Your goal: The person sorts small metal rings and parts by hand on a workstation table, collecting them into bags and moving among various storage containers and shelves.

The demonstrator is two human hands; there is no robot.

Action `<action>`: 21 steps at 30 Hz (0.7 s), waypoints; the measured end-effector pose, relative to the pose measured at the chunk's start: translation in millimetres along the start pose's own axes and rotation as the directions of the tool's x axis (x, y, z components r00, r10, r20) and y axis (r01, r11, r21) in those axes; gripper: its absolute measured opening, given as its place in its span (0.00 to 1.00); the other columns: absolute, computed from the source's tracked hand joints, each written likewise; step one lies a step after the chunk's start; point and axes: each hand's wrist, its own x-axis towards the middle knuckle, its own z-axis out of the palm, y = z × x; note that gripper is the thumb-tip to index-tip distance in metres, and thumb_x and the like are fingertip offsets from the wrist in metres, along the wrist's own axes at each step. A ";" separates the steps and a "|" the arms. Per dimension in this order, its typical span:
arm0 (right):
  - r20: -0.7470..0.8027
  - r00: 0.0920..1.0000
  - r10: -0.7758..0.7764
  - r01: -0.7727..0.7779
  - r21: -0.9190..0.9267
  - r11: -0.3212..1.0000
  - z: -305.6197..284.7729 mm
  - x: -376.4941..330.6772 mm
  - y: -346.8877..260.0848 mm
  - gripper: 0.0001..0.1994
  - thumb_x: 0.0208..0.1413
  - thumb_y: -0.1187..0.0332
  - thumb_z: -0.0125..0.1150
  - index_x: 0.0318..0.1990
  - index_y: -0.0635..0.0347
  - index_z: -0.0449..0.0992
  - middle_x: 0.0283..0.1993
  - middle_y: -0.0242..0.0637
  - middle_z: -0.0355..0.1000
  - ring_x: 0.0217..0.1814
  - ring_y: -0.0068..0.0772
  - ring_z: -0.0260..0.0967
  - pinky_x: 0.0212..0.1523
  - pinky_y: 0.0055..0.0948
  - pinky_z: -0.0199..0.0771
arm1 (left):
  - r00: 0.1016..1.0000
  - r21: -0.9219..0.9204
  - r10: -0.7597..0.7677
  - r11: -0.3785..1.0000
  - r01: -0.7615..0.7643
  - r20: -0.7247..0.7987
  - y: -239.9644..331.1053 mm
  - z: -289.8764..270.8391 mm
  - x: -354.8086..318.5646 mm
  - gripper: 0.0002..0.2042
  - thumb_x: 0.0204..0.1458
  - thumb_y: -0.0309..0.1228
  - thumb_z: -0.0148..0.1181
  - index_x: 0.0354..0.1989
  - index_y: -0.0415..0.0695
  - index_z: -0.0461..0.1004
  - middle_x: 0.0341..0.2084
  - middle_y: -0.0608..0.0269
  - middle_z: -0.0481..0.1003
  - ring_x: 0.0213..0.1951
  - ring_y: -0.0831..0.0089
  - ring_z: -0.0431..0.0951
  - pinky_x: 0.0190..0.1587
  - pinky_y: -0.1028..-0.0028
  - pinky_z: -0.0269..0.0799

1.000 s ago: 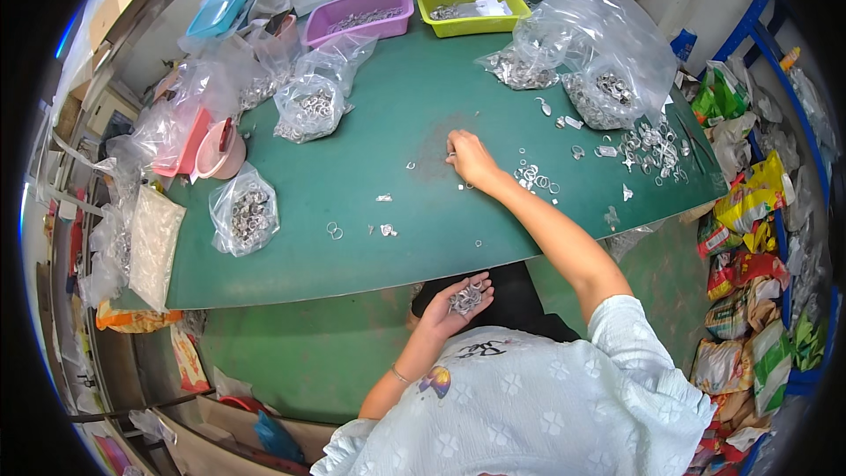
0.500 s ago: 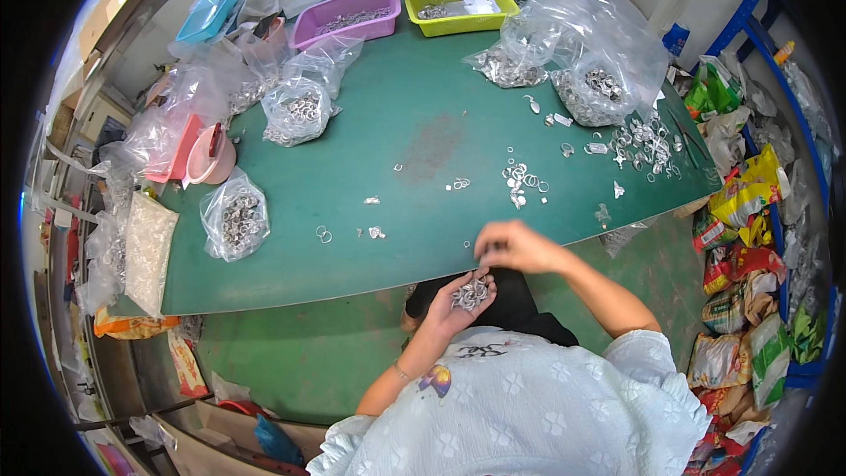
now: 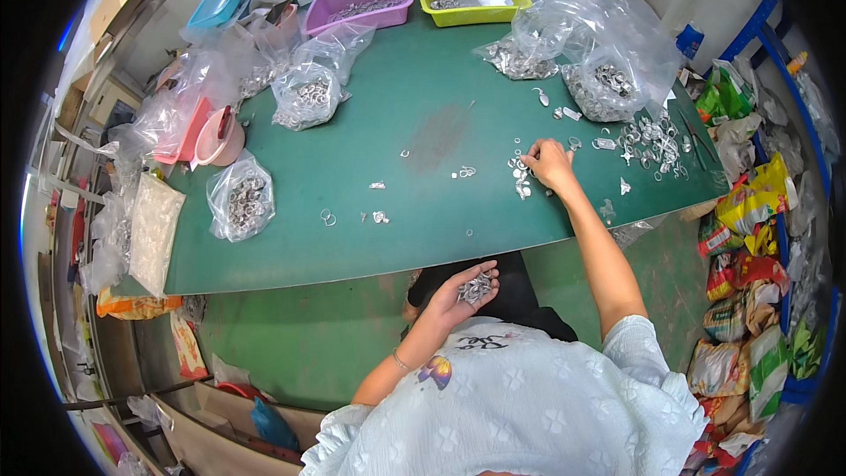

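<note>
My left hand [image 3: 456, 293] is cupped palm up in front of the table's near edge, and a heap of small silvery metal pieces [image 3: 475, 289] lies in it. Over the table my right hand [image 3: 552, 164] reaches down into a loose cluster of silvery rings [image 3: 522, 178]. Its fingers are bent together at the cluster, and their tips cover whatever is between them. To the right of that hand spreads a larger scatter of silvery rings and small metal parts [image 3: 656, 148]. A few single pieces, such as a thin ring [image 3: 329, 218], lie left of the cluster.
Clear plastic bags of metal parts stand at left [image 3: 241, 203], at far left [image 3: 307, 101] and at far right [image 3: 604, 92]. A purple tray [image 3: 359, 2] and a yellow-green tray [image 3: 476, 2] sit at the back. A pink cup [image 3: 220, 141] stands on the left.
My right hand has moved from above my left palm, away and to the right, down to the ring cluster on the table. My left hand stays cupped around its heap.
</note>
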 end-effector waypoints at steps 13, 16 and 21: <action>-0.038 0.998 -0.051 0.060 0.285 0.957 -5.4 -9.1 0.4 0.07 0.42 0.71 0.63 0.30 0.62 0.73 0.24 0.39 0.71 0.32 0.37 0.70 0.38 0.37 0.65 | 1.000 0.002 0.021 1.000 -0.021 -0.009 0.5 -3.0 -0.1 0.17 0.52 0.28 0.52 0.50 0.35 0.65 0.38 0.57 0.70 0.40 0.67 0.72 0.46 0.71 0.70; -0.125 0.987 -0.096 0.134 0.343 0.930 -7.6 -10.8 0.0 0.05 0.42 0.75 0.61 0.28 0.66 0.72 0.25 0.43 0.71 0.28 0.37 0.70 0.30 0.30 0.68 | 1.000 -0.017 0.017 1.000 -0.017 -0.008 -0.2 -2.4 -1.5 0.17 0.52 0.28 0.51 0.50 0.34 0.64 0.38 0.56 0.70 0.40 0.67 0.72 0.47 0.71 0.70; -0.157 0.974 -0.163 0.203 0.290 0.935 -13.8 -18.8 -4.5 0.05 0.43 0.75 0.60 0.24 0.68 0.71 0.29 0.47 0.71 0.30 0.40 0.70 0.32 0.34 0.67 | 0.999 -0.066 0.005 0.998 -0.007 -0.037 -1.2 8.0 -4.7 0.18 0.52 0.27 0.51 0.51 0.34 0.63 0.38 0.54 0.69 0.40 0.66 0.71 0.45 0.70 0.71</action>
